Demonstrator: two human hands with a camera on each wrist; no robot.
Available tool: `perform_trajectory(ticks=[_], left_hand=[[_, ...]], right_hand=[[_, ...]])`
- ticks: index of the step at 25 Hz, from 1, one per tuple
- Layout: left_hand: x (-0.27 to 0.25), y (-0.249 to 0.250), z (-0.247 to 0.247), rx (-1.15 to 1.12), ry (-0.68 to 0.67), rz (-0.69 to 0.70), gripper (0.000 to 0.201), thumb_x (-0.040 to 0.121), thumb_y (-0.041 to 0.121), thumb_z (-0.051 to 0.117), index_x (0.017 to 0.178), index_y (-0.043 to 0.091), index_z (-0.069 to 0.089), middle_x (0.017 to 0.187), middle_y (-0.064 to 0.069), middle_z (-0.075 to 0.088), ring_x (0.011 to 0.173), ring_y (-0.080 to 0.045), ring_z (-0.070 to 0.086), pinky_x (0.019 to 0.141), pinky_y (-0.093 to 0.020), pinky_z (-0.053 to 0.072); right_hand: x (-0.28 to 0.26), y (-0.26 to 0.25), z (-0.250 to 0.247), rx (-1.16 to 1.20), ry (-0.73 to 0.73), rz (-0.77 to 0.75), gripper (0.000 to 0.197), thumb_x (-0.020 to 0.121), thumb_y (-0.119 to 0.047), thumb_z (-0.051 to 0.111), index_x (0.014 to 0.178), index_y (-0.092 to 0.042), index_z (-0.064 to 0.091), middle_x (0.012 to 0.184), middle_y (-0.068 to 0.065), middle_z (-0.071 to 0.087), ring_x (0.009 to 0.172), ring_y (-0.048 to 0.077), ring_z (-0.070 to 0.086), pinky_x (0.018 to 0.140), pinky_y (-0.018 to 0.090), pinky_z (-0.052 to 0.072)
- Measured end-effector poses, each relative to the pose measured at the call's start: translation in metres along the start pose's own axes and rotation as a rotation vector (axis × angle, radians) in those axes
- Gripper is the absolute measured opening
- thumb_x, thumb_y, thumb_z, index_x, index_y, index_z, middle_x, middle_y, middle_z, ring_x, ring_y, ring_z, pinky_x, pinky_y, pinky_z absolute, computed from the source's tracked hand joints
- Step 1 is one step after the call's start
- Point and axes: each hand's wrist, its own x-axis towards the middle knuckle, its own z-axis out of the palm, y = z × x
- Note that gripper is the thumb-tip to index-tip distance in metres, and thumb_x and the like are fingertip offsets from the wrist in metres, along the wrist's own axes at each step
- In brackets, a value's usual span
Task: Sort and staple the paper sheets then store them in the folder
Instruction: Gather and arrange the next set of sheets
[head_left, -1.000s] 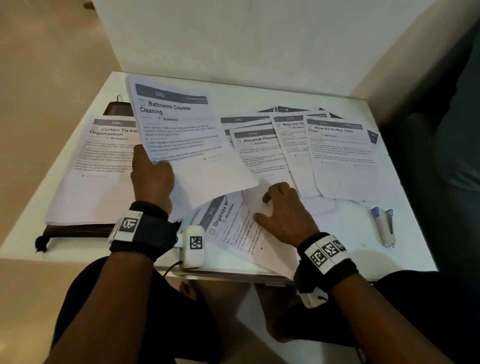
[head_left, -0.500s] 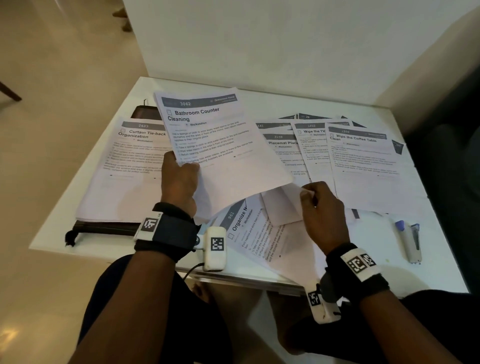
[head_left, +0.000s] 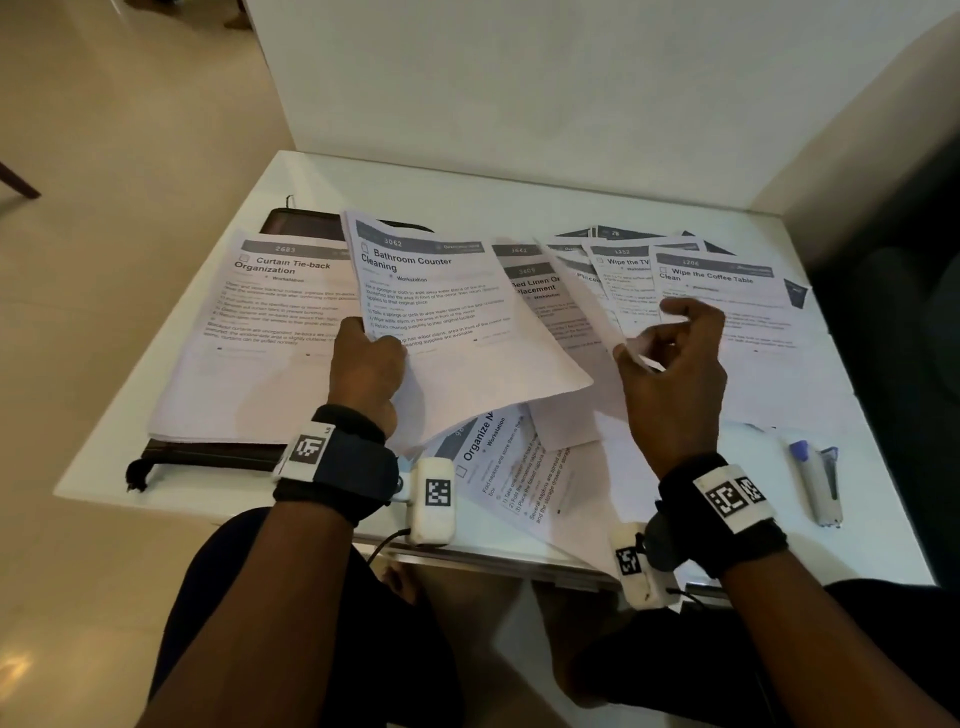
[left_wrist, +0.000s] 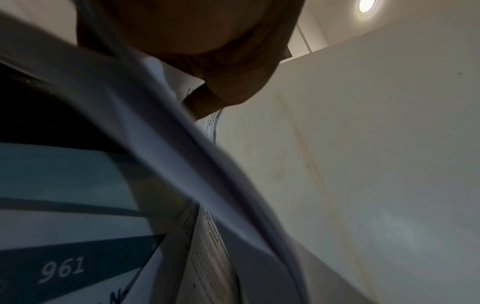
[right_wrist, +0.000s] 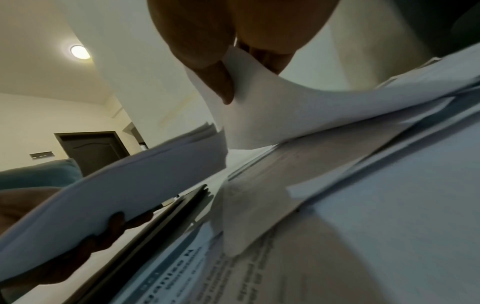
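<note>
White laminate counter (head_left: 467, 182) carries everything: printed sheets fanned across it, a dark folder (head_left: 291, 221) under the "Curtain Tie-back Organization" stack (head_left: 260, 332) at the left, a stapler (head_left: 823, 480) near the right edge. The left hand (head_left: 366, 371) has its grip closed on the lower left edge of the "Bathroom Counter Cleaning" bundle (head_left: 447, 322), raised and tilted above the other papers. The right hand (head_left: 675, 364) pinches the lower corner of a single sheet (head_left: 582, 296), lifting it off the pile. Paper this thin is light, floppy and slippery; the bundle likely fans unless gripped along one edge near a corner.
</note>
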Motion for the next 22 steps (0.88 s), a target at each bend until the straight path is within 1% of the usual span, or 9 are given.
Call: perform_trajectory(ticks=[3,5,7,9,12,15,18,20,22], left_hand=[[-0.001,-0.006,0.007,0.072,-0.040,-0.002,0.032,0.095,0.000,0.052,0.126,0.011,0.055,0.124,-0.005,0.064,0.104,-0.021,0.060,0.077,-0.025,0.049],[-0.002,-0.009,0.011,0.103,-0.070,0.001,0.034,0.095,0.001,0.052,0.128,0.010,0.056,0.122,-0.005,0.066,0.105,-0.022,0.062,0.075,-0.026,0.050],[-0.006,-0.009,0.016,0.107,-0.090,-0.010,0.040,0.094,0.001,0.052,0.132,0.012,0.055,0.123,-0.005,0.066,0.107,-0.025,0.062,0.077,-0.029,0.051],[-0.011,-0.009,0.020,0.084,-0.110,-0.030,0.042,0.094,-0.001,0.051,0.133,0.012,0.055,0.122,-0.007,0.067,0.104,-0.024,0.064,0.074,-0.028,0.052],[-0.018,-0.005,0.025,0.040,-0.150,-0.042,0.037,0.096,0.000,0.052,0.129,0.017,0.058,0.111,-0.001,0.069,0.095,-0.017,0.065,0.068,-0.026,0.051],[-0.018,-0.003,0.027,-0.029,-0.127,-0.059,0.033,0.101,0.016,0.054,0.133,0.021,0.058,0.115,0.002,0.070,0.102,-0.018,0.066,0.078,-0.031,0.054],[-0.018,0.001,0.029,-0.101,-0.117,-0.085,0.031,0.106,0.035,0.051,0.131,0.020,0.059,0.117,0.002,0.070,0.105,-0.016,0.065,0.084,-0.030,0.051],[-0.016,0.001,0.030,-0.117,-0.130,-0.101,0.030,0.106,0.037,0.051,0.129,0.021,0.059,0.114,0.005,0.070,0.101,-0.012,0.066,0.078,-0.024,0.052],[-0.015,0.001,0.029,-0.091,-0.134,-0.085,0.031,0.105,0.026,0.055,0.133,0.014,0.058,0.112,0.003,0.070,0.094,-0.010,0.066,0.062,-0.016,0.054]], right_hand=[[-0.003,-0.010,0.012,0.016,-0.125,-0.105,0.041,0.089,-0.002,0.072,0.120,-0.024,0.059,0.095,0.000,0.065,0.095,-0.008,0.062,0.080,0.017,0.058],[-0.008,-0.008,0.024,-0.043,-0.187,-0.227,0.023,0.090,-0.003,0.071,0.107,-0.018,0.072,0.103,0.001,0.062,0.099,-0.005,0.059,0.081,0.021,0.057],[-0.016,-0.004,0.036,-0.037,-0.241,-0.292,0.020,0.089,-0.002,0.072,0.105,-0.014,0.075,0.111,0.002,0.064,0.106,0.004,0.061,0.089,0.024,0.054],[-0.025,-0.005,0.046,-0.010,-0.295,-0.304,0.022,0.091,-0.003,0.069,0.110,-0.013,0.073,0.120,0.001,0.066,0.113,0.009,0.061,0.096,0.028,0.052],[-0.039,-0.008,0.055,-0.041,-0.433,-0.272,0.027,0.096,-0.006,0.060,0.120,-0.019,0.060,0.129,-0.004,0.065,0.113,0.012,0.061,0.092,0.030,0.052],[-0.046,-0.012,0.063,-0.101,-0.562,-0.257,0.028,0.098,-0.009,0.056,0.122,-0.022,0.051,0.132,0.000,0.062,0.111,0.022,0.061,0.090,0.044,0.053],[-0.051,-0.014,0.069,-0.098,-0.598,-0.290,0.027,0.100,-0.012,0.056,0.124,-0.019,0.050,0.138,0.001,0.058,0.120,0.021,0.056,0.094,0.044,0.052],[-0.055,-0.015,0.075,-0.091,-0.601,-0.339,0.027,0.100,-0.013,0.057,0.126,-0.018,0.050,0.137,0.001,0.058,0.121,0.019,0.056,0.097,0.042,0.052],[-0.058,-0.015,0.080,-0.080,-0.606,-0.368,0.028,0.100,-0.015,0.057,0.127,-0.017,0.050,0.132,0.000,0.060,0.118,0.018,0.058,0.099,0.041,0.052]])
